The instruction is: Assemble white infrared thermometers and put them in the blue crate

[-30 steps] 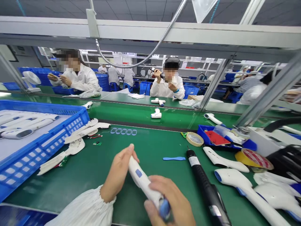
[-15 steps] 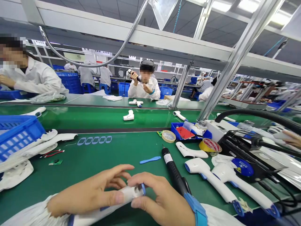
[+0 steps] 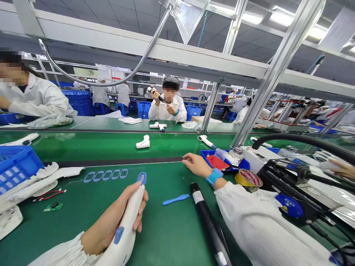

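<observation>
My left hand [image 3: 119, 218] is wrapped around a white handheld infrared thermometer [image 3: 130, 214], which has a blue button and a blue-rimmed end pointing away from me. The lower part of the thermometer runs out of the bottom edge. Stretched forward, my right hand [image 3: 197, 165] is beside the left edge of a blue parts tray [image 3: 244, 164], with its fingers slightly bent and apart. It covers the spot of a round ring-shaped dish. A black electric screwdriver [image 3: 205, 218] and a blue plastic pry tool [image 3: 175, 200] lie on the green bench between my hands.
Left: a blue basket [image 3: 19, 166], white shell pieces [image 3: 52, 175], red wires [image 3: 50, 194], a small circuit board [image 3: 53, 207] and several blue rings [image 3: 105, 175]. Right: yellow tape [image 3: 247, 178] and black equipment [image 3: 277, 181]. White thermometers [image 3: 143, 142] lie on the belt; co-workers sit beyond.
My right hand has left the thermometer's end and reached forward to the tray's left side. My left hand has turned the thermometer more upright. My right sleeve now covers the thermometers at right.
</observation>
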Demonstrator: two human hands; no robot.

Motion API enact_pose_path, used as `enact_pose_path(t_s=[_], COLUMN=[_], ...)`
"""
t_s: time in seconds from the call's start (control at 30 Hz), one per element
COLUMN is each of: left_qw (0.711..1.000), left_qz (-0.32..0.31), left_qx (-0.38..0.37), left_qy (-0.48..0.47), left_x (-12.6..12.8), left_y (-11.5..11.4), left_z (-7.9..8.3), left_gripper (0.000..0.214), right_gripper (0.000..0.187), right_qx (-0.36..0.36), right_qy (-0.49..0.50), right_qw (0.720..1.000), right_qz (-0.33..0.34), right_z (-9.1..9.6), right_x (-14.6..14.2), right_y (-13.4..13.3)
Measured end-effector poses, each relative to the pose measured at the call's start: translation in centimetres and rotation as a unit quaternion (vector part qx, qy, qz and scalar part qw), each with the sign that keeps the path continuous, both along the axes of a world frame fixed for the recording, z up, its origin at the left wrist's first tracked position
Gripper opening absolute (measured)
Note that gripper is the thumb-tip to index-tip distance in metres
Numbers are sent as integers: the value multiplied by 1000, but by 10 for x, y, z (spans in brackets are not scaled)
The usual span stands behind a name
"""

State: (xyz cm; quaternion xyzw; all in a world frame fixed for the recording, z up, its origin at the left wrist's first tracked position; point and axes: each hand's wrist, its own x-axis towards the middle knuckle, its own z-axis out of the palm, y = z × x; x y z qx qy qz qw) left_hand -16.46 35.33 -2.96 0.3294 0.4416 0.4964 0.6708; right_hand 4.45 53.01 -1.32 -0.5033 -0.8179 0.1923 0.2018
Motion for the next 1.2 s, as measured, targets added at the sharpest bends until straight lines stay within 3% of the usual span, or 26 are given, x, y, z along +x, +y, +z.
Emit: enact_pose_path(t_s=[0.07, 0.17, 0.47, 0.7, 0.9, 1.07, 1.2], left_qw=[999, 998, 997, 998, 996, 994, 994], left_qz=[44, 62, 71, 58, 85, 106, 105], left_qx=[12, 21, -5, -2, -3, 9, 29], left_qy=[-6, -4, -21, -27, -27, -14, -17], left_x=[-5, -8, -8, -8, -5, -6, -8], left_y=[0, -3, -2, -3, -2, -3, -5], left_z=[-3, -9, -16, -16, -12, -13, -12], left_gripper=[31, 24, 25, 32, 37, 38, 38], right_gripper=[21, 24, 22, 29, 25, 20, 14], right_qx=[7, 4, -25, -33, -27, -44, -29], right_qy=[-67, -146, -215, -267, -262, -221, -118], right_qw=[996, 985, 971, 962, 965, 974, 991], right_qz=[-50, -94, -103, -48, -11, 9, 55], right_z=[-3, -7, -20, -27, -28, -26, -12], right_x=[-1, -7, -10, -22, -30, -32, -46], right_y=[33, 59, 84, 65, 59, 54, 22])
